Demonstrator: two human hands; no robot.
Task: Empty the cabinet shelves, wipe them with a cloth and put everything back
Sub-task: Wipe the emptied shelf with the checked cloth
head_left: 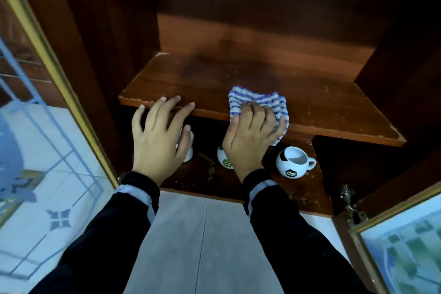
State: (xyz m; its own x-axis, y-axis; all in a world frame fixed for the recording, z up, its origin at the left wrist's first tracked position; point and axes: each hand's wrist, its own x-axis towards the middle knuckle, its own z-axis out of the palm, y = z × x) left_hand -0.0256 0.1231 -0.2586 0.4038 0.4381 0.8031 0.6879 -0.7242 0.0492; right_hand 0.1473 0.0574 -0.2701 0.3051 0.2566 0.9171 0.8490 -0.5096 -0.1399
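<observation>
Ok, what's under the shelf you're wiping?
Three white cups on the lower shelf: the right cup in plain view, the middle cup half hidden by the right hand, the left cup mostly behind the left hand. Further back is covered.

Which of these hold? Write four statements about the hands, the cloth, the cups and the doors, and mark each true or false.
1. The right hand grips a striped cloth at the front of the upper shelf. True.
2. The left hand holds a cup. False: its straight fingers rest on the upper shelf's front edge and hold nothing.
3. A white cup with a football pattern stands on the lower shelf. True.
4. Both cabinet doors are closed. False: the left door and the right door stand open.
</observation>
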